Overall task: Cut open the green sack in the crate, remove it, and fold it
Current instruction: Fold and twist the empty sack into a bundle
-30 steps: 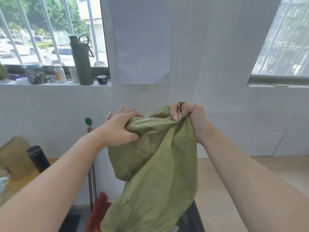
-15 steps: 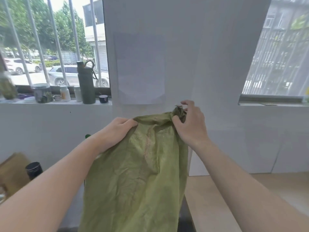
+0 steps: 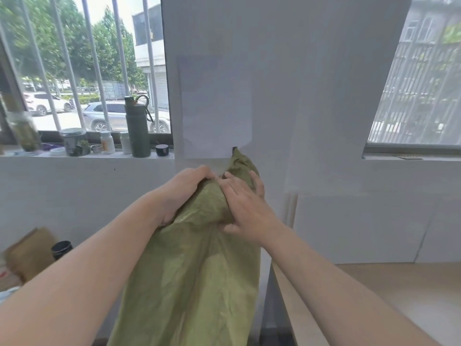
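The green sack (image 3: 194,275) hangs in the air in front of me, its lower part running off the bottom of the view. My left hand (image 3: 184,193) grips the bunched top edge from the left. My right hand (image 3: 244,206) lies over the cloth from the right, fingers spread across the top and thumb pinching a fold underneath. A pointed corner of the green sack sticks up above my right hand. The crate is out of view.
A windowsill at the left holds a dark green bottle (image 3: 137,128), jars and small white containers. A white wall pillar (image 3: 274,96) stands straight ahead. A light wooden table (image 3: 374,290) lies at the lower right; a brown bag (image 3: 27,253) and black cup (image 3: 61,248) at the lower left.
My two hands have come close together at the top of the sack. My right hand slid down over the cloth, leaving its corner sticking up. My head has tilted upward.
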A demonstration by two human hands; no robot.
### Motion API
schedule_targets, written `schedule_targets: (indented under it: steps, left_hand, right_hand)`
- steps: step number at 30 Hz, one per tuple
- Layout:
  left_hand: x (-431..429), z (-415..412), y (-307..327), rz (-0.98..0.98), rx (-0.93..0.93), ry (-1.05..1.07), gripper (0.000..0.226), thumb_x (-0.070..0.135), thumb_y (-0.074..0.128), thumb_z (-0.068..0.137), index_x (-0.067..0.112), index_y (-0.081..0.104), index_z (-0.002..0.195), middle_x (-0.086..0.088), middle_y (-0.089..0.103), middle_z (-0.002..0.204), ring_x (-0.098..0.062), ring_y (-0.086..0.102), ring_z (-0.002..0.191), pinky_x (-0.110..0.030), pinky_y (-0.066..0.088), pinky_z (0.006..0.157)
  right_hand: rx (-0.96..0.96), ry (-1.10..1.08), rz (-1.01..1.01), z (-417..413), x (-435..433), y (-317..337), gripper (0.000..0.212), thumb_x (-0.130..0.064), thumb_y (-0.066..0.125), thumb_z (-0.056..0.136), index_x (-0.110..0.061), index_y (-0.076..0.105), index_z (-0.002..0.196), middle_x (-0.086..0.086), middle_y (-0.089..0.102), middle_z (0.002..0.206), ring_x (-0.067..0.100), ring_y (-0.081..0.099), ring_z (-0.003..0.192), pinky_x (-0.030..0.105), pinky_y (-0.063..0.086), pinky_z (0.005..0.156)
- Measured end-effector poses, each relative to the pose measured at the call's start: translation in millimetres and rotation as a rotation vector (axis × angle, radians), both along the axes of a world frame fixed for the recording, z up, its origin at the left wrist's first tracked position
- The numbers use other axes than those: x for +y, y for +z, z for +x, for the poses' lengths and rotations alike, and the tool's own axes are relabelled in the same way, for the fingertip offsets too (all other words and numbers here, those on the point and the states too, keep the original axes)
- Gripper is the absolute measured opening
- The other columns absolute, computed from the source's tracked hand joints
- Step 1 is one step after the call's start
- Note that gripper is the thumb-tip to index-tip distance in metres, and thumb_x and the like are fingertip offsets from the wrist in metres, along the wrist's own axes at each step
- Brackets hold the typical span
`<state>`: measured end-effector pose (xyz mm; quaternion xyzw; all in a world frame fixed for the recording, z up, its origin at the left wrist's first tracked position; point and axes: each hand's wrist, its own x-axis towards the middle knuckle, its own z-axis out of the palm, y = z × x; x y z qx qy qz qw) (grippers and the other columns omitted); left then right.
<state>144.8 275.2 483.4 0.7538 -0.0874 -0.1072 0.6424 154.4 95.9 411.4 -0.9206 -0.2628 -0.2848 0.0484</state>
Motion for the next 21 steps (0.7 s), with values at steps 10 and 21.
schedule_targets:
  steps: [10,21]
  left_hand:
    - [18.1,-14.3,6.5,1.228,-0.521,-0.080,0.134,0.076,0.085,0.050,0.029,0.014,0.153,-0.005,0.053,0.124,-0.032,0.056,0.116,-0.047,0.050,0.100]
    - [-1.2,-5.7,-60.3,1.384,-1.051,0.180,0.053,0.012,0.074,0.070,0.013,0.053,0.119,-0.008,0.059,0.107,-0.033,0.061,0.097,-0.040,0.045,0.084]
  right_hand:
    - [0.044,-0.165,-0.123,-6.3,11.4,11.0,0.029,-0.023,0.062,0.082,-0.020,0.061,0.111,-0.004,0.063,0.104,0.018,0.061,0.110,0.050,-0.005,0.126]
    - [0.155,-0.199,-0.028,-8.8,18.9,23.9,0.015,-0.019,0.052,0.077,-0.018,0.064,0.086,0.011,0.075,0.098,0.032,0.066,0.101,0.035,0.034,0.113]
